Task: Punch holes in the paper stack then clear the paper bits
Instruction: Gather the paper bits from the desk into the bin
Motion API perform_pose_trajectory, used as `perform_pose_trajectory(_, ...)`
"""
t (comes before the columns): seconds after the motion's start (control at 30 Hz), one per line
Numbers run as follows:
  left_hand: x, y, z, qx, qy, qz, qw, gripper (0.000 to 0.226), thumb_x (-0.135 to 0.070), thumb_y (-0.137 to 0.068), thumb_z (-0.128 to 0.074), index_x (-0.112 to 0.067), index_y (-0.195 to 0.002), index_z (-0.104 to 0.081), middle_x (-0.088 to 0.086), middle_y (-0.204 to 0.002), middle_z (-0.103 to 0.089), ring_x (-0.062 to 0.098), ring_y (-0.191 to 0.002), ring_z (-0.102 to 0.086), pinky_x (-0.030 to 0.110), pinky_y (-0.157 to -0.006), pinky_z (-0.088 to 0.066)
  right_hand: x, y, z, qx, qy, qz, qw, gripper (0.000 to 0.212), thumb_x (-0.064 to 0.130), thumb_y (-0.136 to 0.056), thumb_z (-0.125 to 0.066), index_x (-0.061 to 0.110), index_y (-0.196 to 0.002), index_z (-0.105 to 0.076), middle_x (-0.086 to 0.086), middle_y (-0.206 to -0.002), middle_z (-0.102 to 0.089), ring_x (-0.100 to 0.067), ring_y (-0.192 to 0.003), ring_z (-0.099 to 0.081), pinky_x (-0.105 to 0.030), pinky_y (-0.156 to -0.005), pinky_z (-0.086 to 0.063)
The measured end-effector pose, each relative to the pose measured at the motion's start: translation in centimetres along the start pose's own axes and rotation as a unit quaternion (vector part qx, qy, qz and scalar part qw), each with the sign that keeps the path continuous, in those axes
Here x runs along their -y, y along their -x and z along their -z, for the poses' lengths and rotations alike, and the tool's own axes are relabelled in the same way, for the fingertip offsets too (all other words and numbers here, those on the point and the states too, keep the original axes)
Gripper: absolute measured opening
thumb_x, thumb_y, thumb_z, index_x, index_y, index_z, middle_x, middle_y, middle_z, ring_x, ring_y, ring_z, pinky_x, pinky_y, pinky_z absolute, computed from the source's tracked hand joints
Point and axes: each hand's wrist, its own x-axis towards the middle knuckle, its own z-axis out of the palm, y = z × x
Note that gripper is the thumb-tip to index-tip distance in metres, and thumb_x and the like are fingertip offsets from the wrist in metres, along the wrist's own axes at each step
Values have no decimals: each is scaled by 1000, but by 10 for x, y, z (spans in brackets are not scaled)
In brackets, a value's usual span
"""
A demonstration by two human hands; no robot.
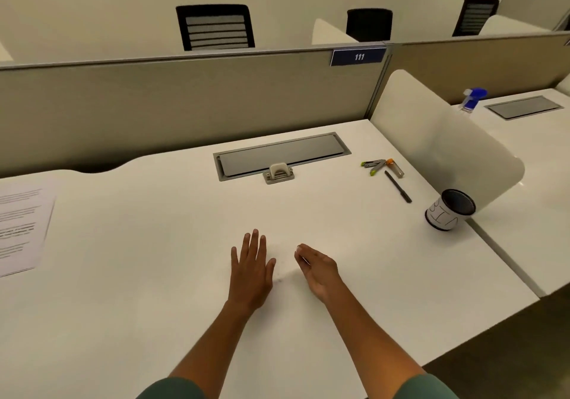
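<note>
A small beige and metal hole punch [279, 173] stands on the white desk [154, 290] by the front edge of the grey cable flap. The printed paper stack [21, 229] lies flat at the far left of the desk. My left hand [251, 272] rests palm down on the desk, fingers spread, holding nothing. My right hand [317, 269] stands on its edge beside it, fingers together and slightly curled, a small pale bit at the fingertips. A few faint paper specks [280, 280] lie between the two hands. A black cup labelled "BIN" [450, 210] sits at the right.
A stapler [374, 166], an orange-tipped item [394, 167] and a black pen [398, 186] lie at the back right. A white curved divider [447, 152] bounds the desk's right side, a grey partition [185, 105] its back. A blue spray bottle [473, 98] stands on the neighbouring desk.
</note>
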Motion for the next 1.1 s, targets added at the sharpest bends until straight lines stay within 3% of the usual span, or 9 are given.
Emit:
perform_pose_trajectory(0.23,-73,-44,-7,-7,-11,-41,999,60,-40,-104,-23,-15,-156,-5,4,-164,9,22,-150,14,46,-121,5,71,-13,24,78,-133,-42,987,18,-9,-77,-73,-7,-95,-70,-18,-90,-71,-22,-83,-71,-26,-75,-60)
perform_pose_trajectory(0.53,-195,-110,-36,-3,-20,-110,994,63,-45,-103,-22,-16,-156,-5,3,-163,10,22,-150,15,44,-119,8,196,-39,83,102,-181,16,978,36,-4,-70,-79,-7,-103,-68,-18,-95,-71,-23,-88,-71,-26,-75,-59)
perform_pose_trajectory(0.67,-248,-136,-48,-2,-16,-139,990,64,-47,-103,-21,-17,-156,-3,3,-163,11,22,-150,16,44,-119,8,252,-51,114,83,-198,56,975,24,-7,-66,-79,-5,-89,-72,-17,-90,-71,-21,-83,-71,-26,-75,-60)
perform_pose_trajectory(0.77,-283,-152,-57,5,-12,-156,988,65,-49,-102,-18,-18,-156,1,1,-163,15,20,-149,19,44,-120,9,288,-60,138,50,-198,92,975,9,-9,-75,-73,-2,-81,-73,-14,-86,-72,-19,-79,-71,-26,-78,-60)
perform_pose_trajectory(1.0,-333,-176,-77,16,-26,-181,983,65,-48,-103,-19,-17,-156,1,1,-163,16,20,-149,21,44,-120,10,348,-79,183,-36,-132,182,974,13,-14,-79,-68,-1,-78,-69,-8,-71,-73,-17,-70,-71,-24,-65,-60)
perform_pose_trajectory(1.1,-342,-182,-82,19,-40,-185,982,65,-48,-103,-20,-16,-156,-1,2,-163,14,21,-149,20,45,-120,9,362,-89,194,-73,-63,201,975,10,-12,-78,-70,-3,-82,-70,-11,-76,-71,-19,-75,-68,-23,-67,-60)
